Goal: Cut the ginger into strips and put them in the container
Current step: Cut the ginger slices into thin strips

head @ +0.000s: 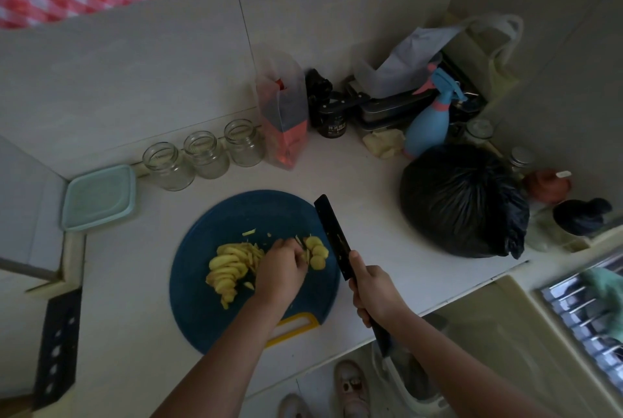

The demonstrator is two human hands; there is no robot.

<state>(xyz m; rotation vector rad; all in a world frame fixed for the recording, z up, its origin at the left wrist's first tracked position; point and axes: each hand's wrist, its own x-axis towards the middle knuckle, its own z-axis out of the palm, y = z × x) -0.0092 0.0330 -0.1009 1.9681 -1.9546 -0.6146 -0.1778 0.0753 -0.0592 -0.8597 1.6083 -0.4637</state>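
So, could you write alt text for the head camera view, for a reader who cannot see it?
A person's left hand, fingers curled, holds yellow ginger slices on a round dark blue cutting board, while the right hand grips a black cleaver-like knife beside them. A square pale green plastic container sits at the counter's left.

Dim light, tiled wall [151, 73], pale countertop [367, 195]
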